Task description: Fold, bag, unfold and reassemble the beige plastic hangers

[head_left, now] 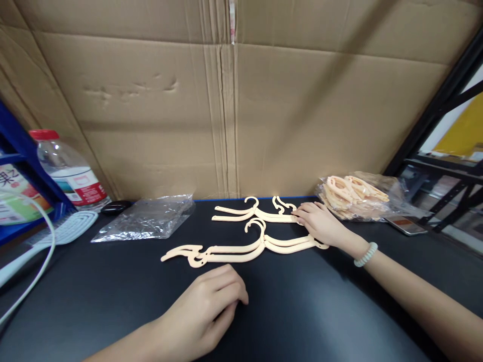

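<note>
Two cream folding hangers lie on the black table. The nearer hanger is spread wide, with a curled piece at its left end and its hook pointing up and left. Behind it rests the farther hanger, with a small curved piece standing at its right part. My right hand is at the right ends of both hangers, fingertips on the farther one; whether it grips is hidden. My left hand rests in front of the nearer hanger, fingers curled together, and what they may hold is hidden.
At the back right lies a plastic bag of folded cream hangers beside a phone. Leftward are a flat clear bag, a black mouse, a hairbrush, a bottle and a white cable. Cardboard stands behind.
</note>
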A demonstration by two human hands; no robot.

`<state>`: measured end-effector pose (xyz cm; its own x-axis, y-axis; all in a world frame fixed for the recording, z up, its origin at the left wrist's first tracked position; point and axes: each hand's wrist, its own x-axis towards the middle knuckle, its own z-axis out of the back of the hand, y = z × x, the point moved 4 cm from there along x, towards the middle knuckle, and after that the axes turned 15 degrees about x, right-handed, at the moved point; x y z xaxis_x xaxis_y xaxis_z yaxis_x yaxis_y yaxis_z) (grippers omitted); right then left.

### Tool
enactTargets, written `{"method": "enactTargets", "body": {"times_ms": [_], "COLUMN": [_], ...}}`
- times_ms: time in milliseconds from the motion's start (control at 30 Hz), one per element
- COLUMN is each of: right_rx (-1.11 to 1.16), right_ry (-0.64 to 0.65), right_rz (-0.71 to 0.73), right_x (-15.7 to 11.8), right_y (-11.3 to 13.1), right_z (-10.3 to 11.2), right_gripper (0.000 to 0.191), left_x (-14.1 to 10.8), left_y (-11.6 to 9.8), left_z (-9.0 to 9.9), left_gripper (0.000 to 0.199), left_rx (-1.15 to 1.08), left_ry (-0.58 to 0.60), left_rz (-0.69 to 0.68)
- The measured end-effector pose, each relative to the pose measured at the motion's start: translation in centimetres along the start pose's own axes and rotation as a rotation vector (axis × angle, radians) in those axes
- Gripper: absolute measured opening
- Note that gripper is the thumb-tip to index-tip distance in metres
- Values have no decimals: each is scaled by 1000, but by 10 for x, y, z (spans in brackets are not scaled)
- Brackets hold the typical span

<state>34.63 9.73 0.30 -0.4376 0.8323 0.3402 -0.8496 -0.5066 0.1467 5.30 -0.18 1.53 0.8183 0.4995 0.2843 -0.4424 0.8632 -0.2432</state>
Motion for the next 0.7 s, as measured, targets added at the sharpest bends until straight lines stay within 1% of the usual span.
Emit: {"method": "enactTargets", "body": {"times_ms": [133, 267, 367, 433, 533, 700], "right_rx": [173, 346, 386, 376, 300, 88], "right_ry": [-86, -240, -346, -365, -312, -95], "right_rz": [-57, -87, -93, -77, -9, 53], "right_x": [1, 2, 1, 1, 2, 5], "right_y": [-8, -17, -20, -19, -15, -14], "right_z": [2, 7, 14, 18, 20, 12], "right_gripper": [30, 24, 18, 15, 19, 31], "left_x": [0, -1, -1, -1, 0, 0], "left_y": [0, -1, -1, 0, 0, 0], "left_z": [1, 2, 2, 2, 2, 1], "left_gripper": [28, 28, 28, 29, 28, 27], "left_rx": [3, 5, 2, 1, -1, -7], "left_ry": [-9, -21, -20, -21, -19, -3], "left_rz": [-8, -11, -8, -5, -2, 6]}}
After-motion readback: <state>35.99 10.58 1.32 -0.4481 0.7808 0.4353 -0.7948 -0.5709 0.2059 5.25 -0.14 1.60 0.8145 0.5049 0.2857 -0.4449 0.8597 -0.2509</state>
